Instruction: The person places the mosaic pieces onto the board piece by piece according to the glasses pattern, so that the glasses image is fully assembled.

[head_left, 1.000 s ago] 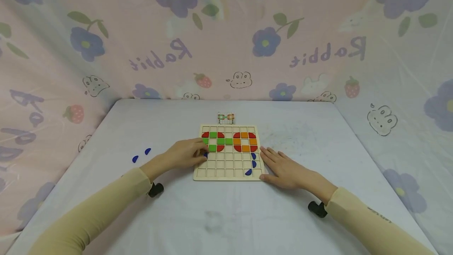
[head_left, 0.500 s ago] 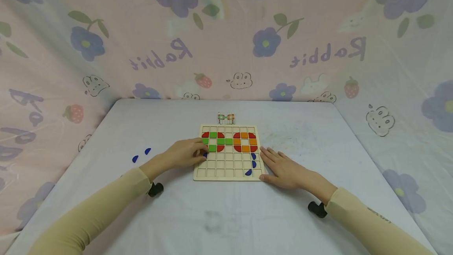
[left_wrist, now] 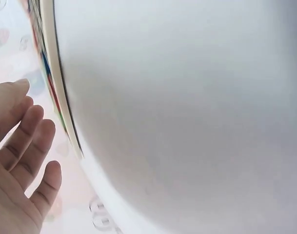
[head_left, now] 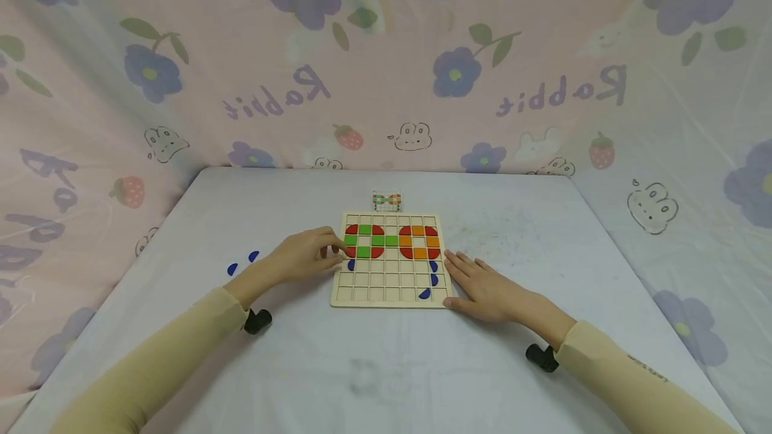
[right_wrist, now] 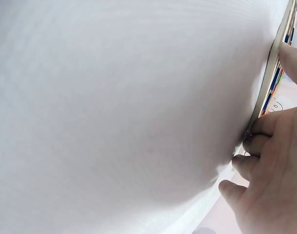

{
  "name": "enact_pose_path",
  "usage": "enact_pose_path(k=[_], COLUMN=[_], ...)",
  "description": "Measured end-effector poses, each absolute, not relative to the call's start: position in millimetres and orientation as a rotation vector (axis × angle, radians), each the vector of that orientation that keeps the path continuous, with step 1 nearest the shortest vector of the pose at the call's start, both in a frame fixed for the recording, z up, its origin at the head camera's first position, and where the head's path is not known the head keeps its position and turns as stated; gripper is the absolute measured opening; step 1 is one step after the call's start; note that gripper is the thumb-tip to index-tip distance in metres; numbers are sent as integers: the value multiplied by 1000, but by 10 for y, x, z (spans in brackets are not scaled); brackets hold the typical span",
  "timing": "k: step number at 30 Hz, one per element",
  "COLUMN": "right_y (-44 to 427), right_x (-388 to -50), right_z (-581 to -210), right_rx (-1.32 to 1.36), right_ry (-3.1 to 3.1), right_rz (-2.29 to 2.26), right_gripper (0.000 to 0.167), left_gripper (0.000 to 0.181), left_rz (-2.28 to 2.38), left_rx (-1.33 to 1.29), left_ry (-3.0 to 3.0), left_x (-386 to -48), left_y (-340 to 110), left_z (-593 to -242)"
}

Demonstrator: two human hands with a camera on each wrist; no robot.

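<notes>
A wooden grid board point(head_left: 386, 295) lies flat on the table, with red, green and orange pieces making two ring shapes in its upper rows. Below the left ring sits a blue half-round piece point(head_left: 352, 264). Three more blue pieces point(head_left: 434, 280) lie down the right side. My left hand point(head_left: 304, 255) hovers at the board's left edge; its fingers are loosely bent with nothing between them, as the left wrist view point(left_wrist: 29, 151) also shows. Stretched out along the board's right edge, my right hand point(head_left: 487, 290) touches the rim with its fingertips and thumb.
Two loose blue half-round pieces point(head_left: 232, 269) rest on the white table point(head_left: 386, 367) left of the board. A small pattern card point(head_left: 387, 201) lies just behind the board. Patterned cloth point(head_left: 386, 72) hangs behind the table and at both sides.
My left hand has drawn back a little to the left and up, uncovering the blue piece in the board's left column. My right hand stays in place.
</notes>
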State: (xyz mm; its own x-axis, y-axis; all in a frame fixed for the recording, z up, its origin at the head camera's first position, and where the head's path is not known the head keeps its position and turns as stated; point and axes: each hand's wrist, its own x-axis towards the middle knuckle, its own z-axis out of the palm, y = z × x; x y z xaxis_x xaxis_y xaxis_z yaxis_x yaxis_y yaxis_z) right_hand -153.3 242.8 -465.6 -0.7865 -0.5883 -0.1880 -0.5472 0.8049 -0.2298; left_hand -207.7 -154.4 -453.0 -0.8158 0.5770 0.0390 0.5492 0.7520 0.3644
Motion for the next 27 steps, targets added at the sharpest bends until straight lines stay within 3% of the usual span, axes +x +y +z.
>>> enact_pose_path(k=[15, 27], right_y=[2407, 2438], right_x=[-1523, -1531], right_z=[-4648, -4683], right_rx=[-858, -875], right_ry=[2738, 2752], right_rz=[-213, -214], right_gripper=[85, 85], left_gripper=[25, 28], left_rz=[672, 578], left_rx=[861, 632], left_ry=[3009, 2976], left_x=[-2020, -1896], left_y=[-2569, -3112], left_z=[-4461, -4430])
